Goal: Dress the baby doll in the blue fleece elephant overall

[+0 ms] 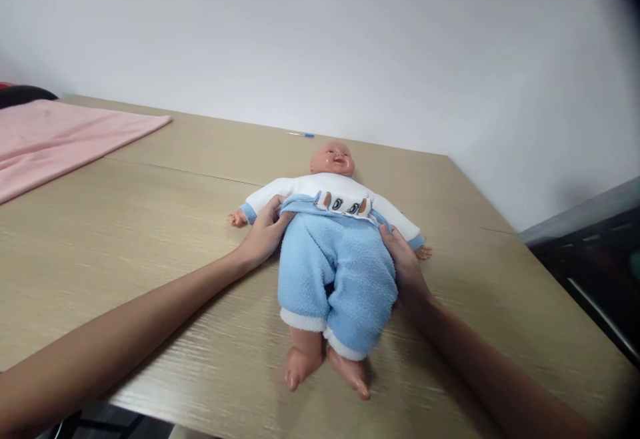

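A baby doll (333,159) lies on its back on the table, head toward the wall and bare feet toward me. It has on a white top (320,184) with light blue cuffs and blue fleece pants (310,265) with white hems. Across the waist a patch with an animal face (345,205) is folded and bunched. My left hand (267,231) pinches the blue cloth at the waist on the left. On the other side, my right hand (406,262) grips the pants, thumb on top near the waist edge; its other fingers are mostly hidden.
A pink cloth (65,139) is spread at the table's left, with a black object (25,95) behind it. Near the wall lies a blue and white pen (301,135). The wooden table (200,345) ends at the white wall; dark furniture (590,265) stands beyond its right edge.
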`<action>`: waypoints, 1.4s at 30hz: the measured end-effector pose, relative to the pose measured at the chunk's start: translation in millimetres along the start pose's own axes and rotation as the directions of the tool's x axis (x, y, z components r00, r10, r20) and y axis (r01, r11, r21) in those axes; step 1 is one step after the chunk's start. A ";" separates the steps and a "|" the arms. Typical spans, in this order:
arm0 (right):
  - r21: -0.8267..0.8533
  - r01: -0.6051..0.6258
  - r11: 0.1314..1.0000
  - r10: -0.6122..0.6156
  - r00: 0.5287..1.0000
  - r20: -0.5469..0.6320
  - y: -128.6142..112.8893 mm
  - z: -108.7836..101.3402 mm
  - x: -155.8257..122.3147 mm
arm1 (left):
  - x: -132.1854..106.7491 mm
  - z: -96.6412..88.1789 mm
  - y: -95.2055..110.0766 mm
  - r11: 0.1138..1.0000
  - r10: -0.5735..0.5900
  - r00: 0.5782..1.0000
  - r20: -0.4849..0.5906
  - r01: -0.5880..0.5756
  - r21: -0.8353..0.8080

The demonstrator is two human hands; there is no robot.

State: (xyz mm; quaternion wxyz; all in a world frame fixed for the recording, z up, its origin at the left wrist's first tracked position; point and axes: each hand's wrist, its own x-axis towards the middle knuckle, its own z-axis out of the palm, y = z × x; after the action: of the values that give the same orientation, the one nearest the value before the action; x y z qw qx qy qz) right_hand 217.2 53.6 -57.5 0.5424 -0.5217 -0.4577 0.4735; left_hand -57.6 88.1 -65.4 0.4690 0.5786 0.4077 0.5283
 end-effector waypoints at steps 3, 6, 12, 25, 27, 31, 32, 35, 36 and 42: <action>-0.060 0.055 0.997 -0.054 0.998 0.012 -1.7 -1.5 0.8 | 2.3 -4.1 1.0 1.000 -0.001 0.998 0.055 0.000 0.027; -0.112 0.141 0.984 -0.141 0.990 0.008 -4.4 -2.6 -2.3 | -0.6 -4.4 3.2 0.998 0.040 0.998 0.057 -0.042 0.038; -0.225 0.357 0.907 -0.348 0.934 0.076 -9.3 -4.5 -8.3 | -3.8 1.2 11.6 0.952 0.252 0.966 0.060 -0.258 0.164; -0.233 0.098 0.967 -0.089 0.995 0.050 -7.9 -9.5 36.4 | 21.7 0.2 4.0 0.956 -0.004 0.996 0.088 -0.023 0.294; -0.315 0.093 0.945 -0.097 0.995 0.002 -3.4 -14.9 31.2 | 15.1 -1.5 2.3 0.911 0.017 0.996 0.089 -0.052 0.408; -0.331 0.054 0.942 -0.101 0.987 -0.126 4.6 -11.2 13.8 | 6.5 1.8 -1.7 0.848 0.069 0.997 0.030 -0.074 0.525; -0.279 0.033 0.960 -0.075 0.987 -0.142 5.8 -7.6 9.6 | 5.6 3.7 -3.0 0.863 0.049 0.999 0.018 -0.052 0.502; -0.108 -0.016 0.994 0.002 0.991 -0.133 7.4 3.0 2.2 | 5.1 8.8 -5.7 0.949 -0.039 0.999 -0.026 0.045 0.311; -0.062 -0.023 0.998 0.015 0.992 -0.122 7.4 5.4 2.1 | 5.5 9.7 -6.1 0.966 -0.049 0.998 -0.037 0.057 0.253; 0.071 -0.012 0.997 0.016 0.998 -0.059 7.9 5.3 20.4 | 13.8 3.3 -8.0 0.993 -0.009 0.999 -0.036 0.014 0.120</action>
State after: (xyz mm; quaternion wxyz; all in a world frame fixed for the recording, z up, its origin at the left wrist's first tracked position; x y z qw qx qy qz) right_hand 214.3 74.6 -65.2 0.5706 -0.5191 -0.4208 0.4774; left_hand -52.6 102.8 -70.0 0.4291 0.5941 0.4503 0.5100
